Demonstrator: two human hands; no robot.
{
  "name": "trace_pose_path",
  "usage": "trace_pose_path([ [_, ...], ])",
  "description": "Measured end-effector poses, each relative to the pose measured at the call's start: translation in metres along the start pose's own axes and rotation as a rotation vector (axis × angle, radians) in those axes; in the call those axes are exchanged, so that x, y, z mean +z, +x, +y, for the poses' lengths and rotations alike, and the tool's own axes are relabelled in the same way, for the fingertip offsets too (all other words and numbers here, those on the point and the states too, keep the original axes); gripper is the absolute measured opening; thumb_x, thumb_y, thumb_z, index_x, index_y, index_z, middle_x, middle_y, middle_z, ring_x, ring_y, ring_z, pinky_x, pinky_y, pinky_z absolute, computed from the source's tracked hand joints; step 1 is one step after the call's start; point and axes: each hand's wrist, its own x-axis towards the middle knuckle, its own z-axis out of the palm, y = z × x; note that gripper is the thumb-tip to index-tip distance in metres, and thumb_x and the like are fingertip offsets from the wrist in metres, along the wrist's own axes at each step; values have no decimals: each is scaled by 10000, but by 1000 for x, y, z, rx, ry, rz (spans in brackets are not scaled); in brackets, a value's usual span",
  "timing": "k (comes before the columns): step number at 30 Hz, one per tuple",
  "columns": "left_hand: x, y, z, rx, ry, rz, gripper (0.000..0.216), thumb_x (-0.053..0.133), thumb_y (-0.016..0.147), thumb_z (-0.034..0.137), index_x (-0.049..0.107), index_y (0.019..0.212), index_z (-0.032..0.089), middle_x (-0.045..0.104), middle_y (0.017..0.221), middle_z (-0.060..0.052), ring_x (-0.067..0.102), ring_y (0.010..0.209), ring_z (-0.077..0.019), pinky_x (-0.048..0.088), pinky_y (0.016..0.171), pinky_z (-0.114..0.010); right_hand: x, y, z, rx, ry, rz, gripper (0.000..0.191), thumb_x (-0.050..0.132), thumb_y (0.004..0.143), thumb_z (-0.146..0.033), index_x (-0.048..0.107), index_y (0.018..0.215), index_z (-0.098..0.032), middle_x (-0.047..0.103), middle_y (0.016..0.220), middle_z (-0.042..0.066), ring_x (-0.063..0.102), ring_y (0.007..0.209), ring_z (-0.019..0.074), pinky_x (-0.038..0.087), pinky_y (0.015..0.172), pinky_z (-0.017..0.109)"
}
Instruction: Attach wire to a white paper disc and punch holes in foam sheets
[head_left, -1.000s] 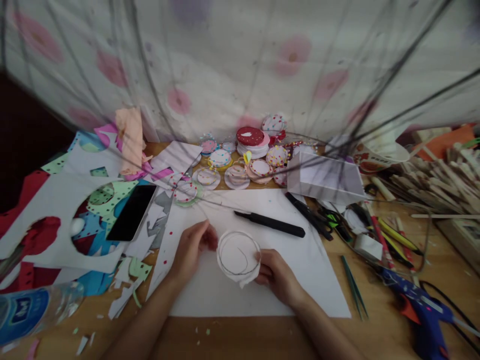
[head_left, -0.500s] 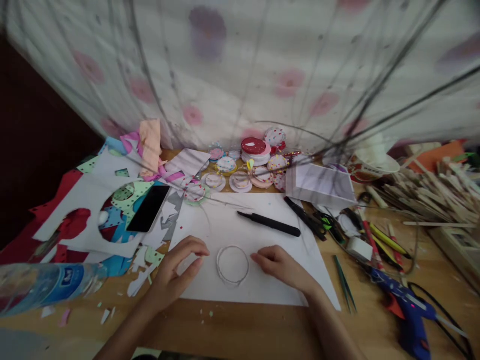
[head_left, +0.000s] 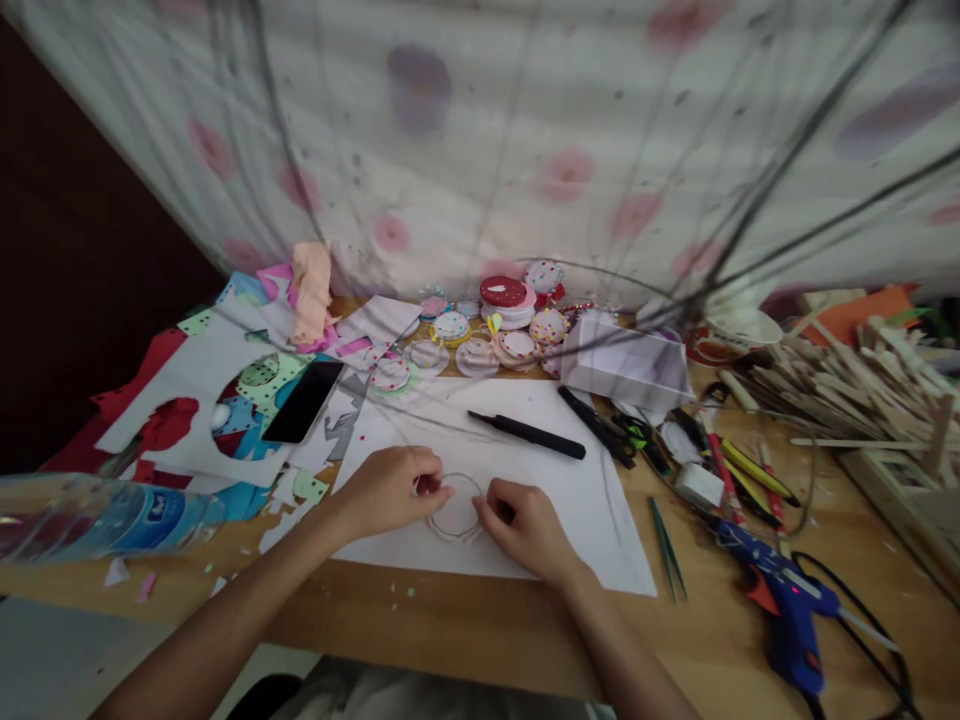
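A thin white ring (head_left: 454, 540) lies on a large white paper sheet (head_left: 577, 545). My left hand (head_left: 394, 490) is closed at its upper left edge, the fingertips curled over the rim. Opposite it, my right hand (head_left: 521, 520) pinches the ring's right edge between thumb and curled fingers. Whether the ring is flat on the paper or slightly lifted I cannot tell. Beyond both hands a black pen-shaped tool (head_left: 532, 432) rests on the sheet.
Left are paper scraps (head_left: 187, 440), a phone (head_left: 304, 402) and a water bottle lying on its side (head_left: 150, 518). Decorated round pieces (head_left: 502, 292) and a white box (head_left: 622, 360) stand behind. Right are tweezers (head_left: 667, 548), a blue glue gun (head_left: 795, 610) and wooden sticks (head_left: 862, 385).
Both hands have moved inward to the ring from either side, and their fingers have closed at its edges. The whole view has shifted a little.
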Motion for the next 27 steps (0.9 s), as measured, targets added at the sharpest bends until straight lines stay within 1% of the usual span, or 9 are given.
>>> trace_pose_path([
  [3,2,3,-1,-5,24,-16,212,568,779,317,579,621,176,556,596,27,482,552,-117,295,538,-223,3,0,-3,-17,-59,17,272,506,825,-304,424,587,-201,447,525,-46,360,495,100,249,513,230],
  [8,12,8,-5,-14,44,-18,272,554,791,316,538,562,172,504,541,35,437,514,-109,248,509,-222,10,1,-4,-32,-131,28,300,437,876,-295,406,591,-207,455,519,-39,359,475,105,232,505,238],
  [12,22,8,-9,-12,55,0,316,529,820,320,514,542,170,475,523,33,406,504,-109,220,501,-233,14,0,-2,-55,-168,19,322,389,911,-288,410,600,-208,484,525,-26,392,473,110,235,508,244],
  [17,25,5,-10,19,62,25,324,500,854,346,553,584,176,539,585,6,468,576,-134,252,532,-245,15,-1,-1,-77,-205,25,352,354,933,-281,439,600,-205,504,511,-15,404,455,112,230,503,250],
  [20,27,5,-9,21,62,43,312,478,870,334,570,616,179,571,623,-3,498,606,-143,279,556,-246,17,-1,1,-92,-224,36,360,353,933,-274,449,594,-203,517,510,-10,405,449,110,227,501,250],
  [27,39,7,-9,-53,64,114,335,492,856,300,521,547,174,544,557,-5,468,560,-145,263,546,-260,22,-2,5,-143,-265,39,338,364,916,-237,471,598,-196,545,515,4,425,445,108,221,508,257],
])
